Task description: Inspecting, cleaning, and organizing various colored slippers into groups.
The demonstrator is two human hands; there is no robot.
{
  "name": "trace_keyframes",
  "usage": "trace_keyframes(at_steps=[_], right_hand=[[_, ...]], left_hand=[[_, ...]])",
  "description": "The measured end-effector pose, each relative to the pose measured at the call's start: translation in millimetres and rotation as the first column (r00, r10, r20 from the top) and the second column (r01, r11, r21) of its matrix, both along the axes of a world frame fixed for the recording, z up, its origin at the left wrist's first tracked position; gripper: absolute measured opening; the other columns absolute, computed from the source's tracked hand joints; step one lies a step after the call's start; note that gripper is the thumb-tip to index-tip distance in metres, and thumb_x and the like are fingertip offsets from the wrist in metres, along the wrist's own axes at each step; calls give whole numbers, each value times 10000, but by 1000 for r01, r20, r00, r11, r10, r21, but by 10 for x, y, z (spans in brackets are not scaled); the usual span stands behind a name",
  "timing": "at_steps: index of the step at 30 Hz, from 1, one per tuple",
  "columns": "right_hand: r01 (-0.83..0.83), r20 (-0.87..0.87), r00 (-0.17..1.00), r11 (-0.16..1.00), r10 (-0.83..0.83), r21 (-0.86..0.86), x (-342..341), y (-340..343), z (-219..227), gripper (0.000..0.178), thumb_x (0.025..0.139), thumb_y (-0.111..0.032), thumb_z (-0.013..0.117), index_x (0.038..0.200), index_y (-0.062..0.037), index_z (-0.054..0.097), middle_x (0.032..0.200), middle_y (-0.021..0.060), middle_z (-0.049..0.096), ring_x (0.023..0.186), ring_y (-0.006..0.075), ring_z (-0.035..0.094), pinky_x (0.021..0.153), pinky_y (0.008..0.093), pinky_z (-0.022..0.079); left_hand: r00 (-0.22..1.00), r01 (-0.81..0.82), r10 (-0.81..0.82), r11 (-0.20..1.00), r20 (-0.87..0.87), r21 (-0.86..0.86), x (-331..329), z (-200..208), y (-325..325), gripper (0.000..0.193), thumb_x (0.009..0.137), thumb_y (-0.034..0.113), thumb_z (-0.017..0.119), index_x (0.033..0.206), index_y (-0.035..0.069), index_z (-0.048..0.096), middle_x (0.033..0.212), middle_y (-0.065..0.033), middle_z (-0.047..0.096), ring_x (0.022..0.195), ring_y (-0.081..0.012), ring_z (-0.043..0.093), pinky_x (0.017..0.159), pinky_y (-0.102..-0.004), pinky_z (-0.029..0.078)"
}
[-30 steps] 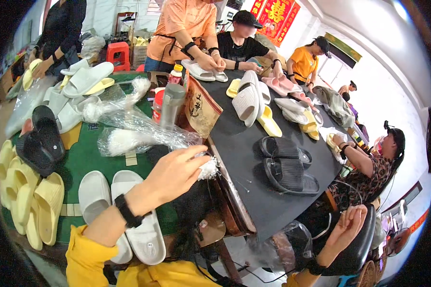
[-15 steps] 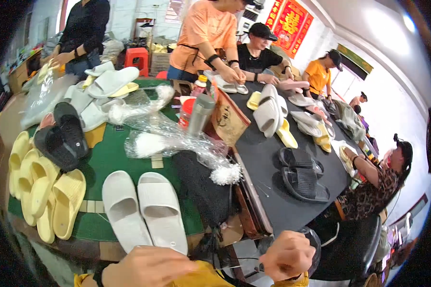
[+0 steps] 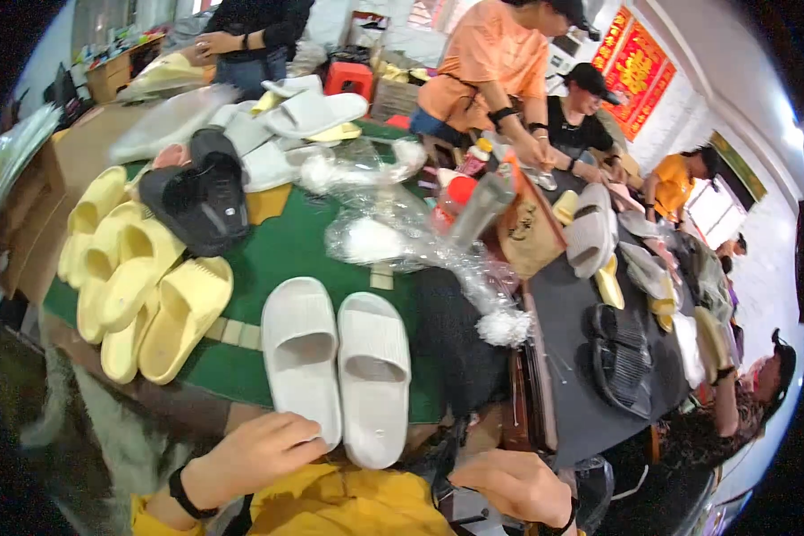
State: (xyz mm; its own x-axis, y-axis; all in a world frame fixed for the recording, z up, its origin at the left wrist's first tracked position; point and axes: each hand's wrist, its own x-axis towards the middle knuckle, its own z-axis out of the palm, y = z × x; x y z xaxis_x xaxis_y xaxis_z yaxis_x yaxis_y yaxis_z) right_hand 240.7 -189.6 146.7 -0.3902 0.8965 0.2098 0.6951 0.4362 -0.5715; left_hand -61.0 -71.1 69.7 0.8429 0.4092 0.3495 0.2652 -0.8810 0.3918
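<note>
A pair of light grey slide slippers lies at the table's near edge, toes away from me: a left slipper (image 3: 302, 357) and a right slipper (image 3: 374, 384). My left hand (image 3: 268, 448) is at the heel of the left slipper, fingers loosely extended, with nothing visible in it. The fingertips overlap the heel edge; whether they press on it, I cannot tell. Over the near edge, right of the pair, is my right hand (image 3: 516, 484), its fingers curled and slightly blurred. Anything inside it is hidden.
Yellow slippers (image 3: 188, 313) and black slippers (image 3: 207, 192) are piled at left. Clear bags holding white fasteners (image 3: 375, 241) lie mid-table beside a grey bottle (image 3: 484, 207). A black slipper pair (image 3: 621, 362) rests on the dark table at right. Several people work around.
The view has swung left, so the tables and slippers appear farther right. My left hand has come to the left slipper's heel. My right hand has turned, its fingers now toward the left.
</note>
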Motion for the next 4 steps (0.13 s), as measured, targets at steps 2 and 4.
trace_keyframes(at_steps=[2,4], right_hand=[[-44,-1,999,999,44,-19,-58,116,-138,217,772,9,650,986,-24,675,938,119,685,843,332,661,715,347,550],[-163,105,979,983,172,-85,-47,281,-394,246,781,3,655,1014,-73,675,1298,191,549,1178,349,551,874,337,522]], left_hand=[[1000,-22,22,999,-15,29,-10,-58,-102,221,772,94,593,988,59,625,1056,-94,604,922,-256,627,789,-356,529],[994,-63,74,988,-81,138,-50,-124,-205,279,781,92,591,1059,74,613,1106,-104,596,1016,-254,613,857,-350,518]])
